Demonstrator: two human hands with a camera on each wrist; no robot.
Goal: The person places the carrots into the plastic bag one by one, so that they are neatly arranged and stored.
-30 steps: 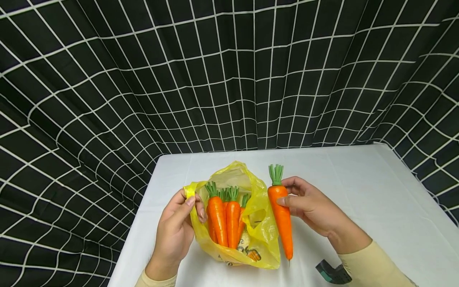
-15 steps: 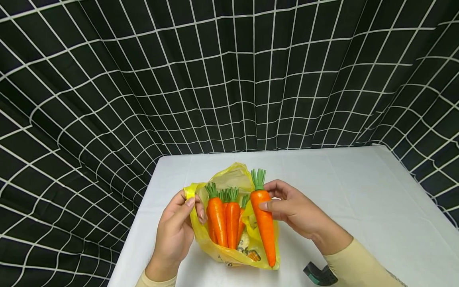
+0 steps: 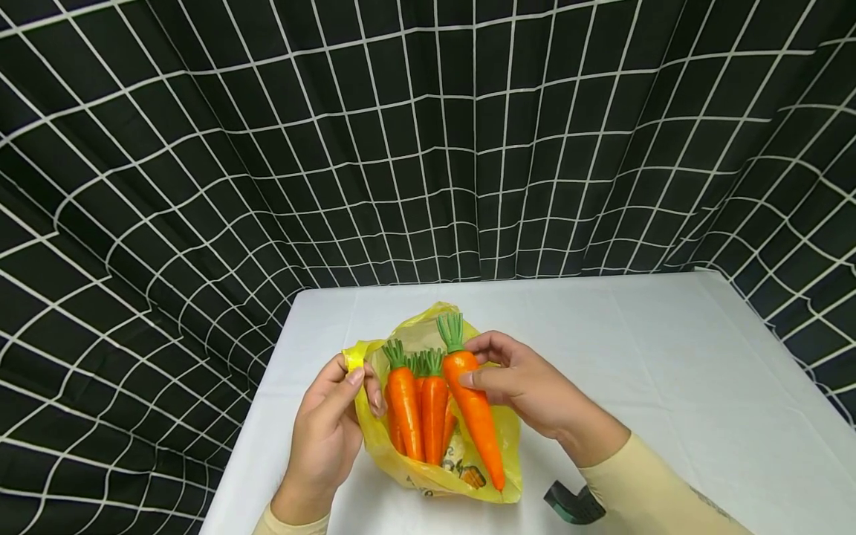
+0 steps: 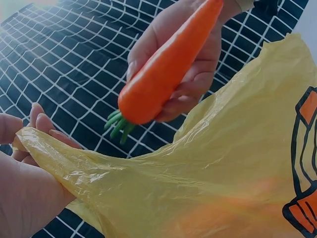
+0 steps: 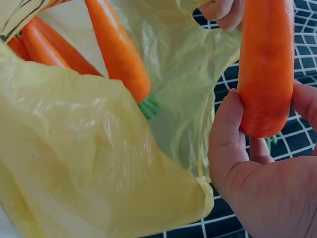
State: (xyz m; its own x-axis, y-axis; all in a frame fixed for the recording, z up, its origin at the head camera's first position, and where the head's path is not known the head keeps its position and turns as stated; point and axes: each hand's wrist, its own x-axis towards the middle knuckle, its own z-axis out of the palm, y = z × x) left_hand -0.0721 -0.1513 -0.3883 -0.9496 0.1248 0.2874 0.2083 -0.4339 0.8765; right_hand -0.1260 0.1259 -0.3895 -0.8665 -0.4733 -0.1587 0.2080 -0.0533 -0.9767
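A yellow plastic bag (image 3: 504, 435) with printed marks lies with its mouth spread on the white table. My left hand (image 3: 329, 427) pinches the bag's rim at the left side of the mouth. Several orange carrots (image 3: 404, 409) with green stem tops rest inside the bag. My right hand (image 3: 535, 386) holds one more carrot (image 3: 476, 416) by its thick upper part, thumb in front and fingers behind. That carrot is above the bag's right side, stem end away from me, tip toward me. In the left wrist view the held carrot (image 4: 168, 64) is apart from the bag's edge.
White cloth covers the table (image 3: 635, 334). Black curtains (image 3: 428, 148) with a white grid stand behind it and at both sides. A dark strap device (image 3: 574, 505) sits at the right wrist, low over the table.
My right hand has carried its carrot leftward, from beside the bag to above the bag's right side. My left hand has stayed on the rim, and the carrots inside look the same.
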